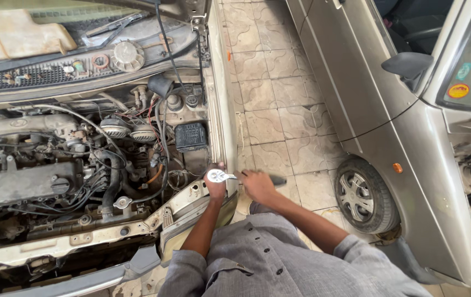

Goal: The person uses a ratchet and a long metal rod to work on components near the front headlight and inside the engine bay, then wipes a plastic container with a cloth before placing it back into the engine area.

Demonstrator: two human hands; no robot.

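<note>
Viewed from above, the person stands at the front corner of a car with its bonnet raised, beside the fender (225, 118). Both arms reach forward from grey shirt sleeves (279, 258).

The left hand (215, 185) rests against the fender's edge, at the corner of the engine bay. Its fingers are curled around the shank of a silver spanner (217, 176), whose open-jawed head shows bright above the knuckles. The spanner lies roughly level, spanning the small gap between the two hands — just outside the bay, over the fender lip.

The right hand (257, 185) sits just beside the left, fingers closed loosely. It appears to grip the spanner's other end; a dark handle (277, 180) juts out to its right. Whether this handle belongs to the spanner or to a separate tool cannot be told.

Inside the bay, a black ribbed box (191, 136) stands near the hands, just above them in the picture. Two round horns (129, 130) sit further left, among red and black wiring. The engine's cover (23, 184) occupies the left of the bay, well apart from the hands. A round white cap (127, 55) sits near the windscreen base.

A second, silver-grey car (406, 148) is parked to the right, its front wheel (363, 196) near the person's right elbow. Patterned paving tiles (271, 93) run between the two vehicles.
</note>
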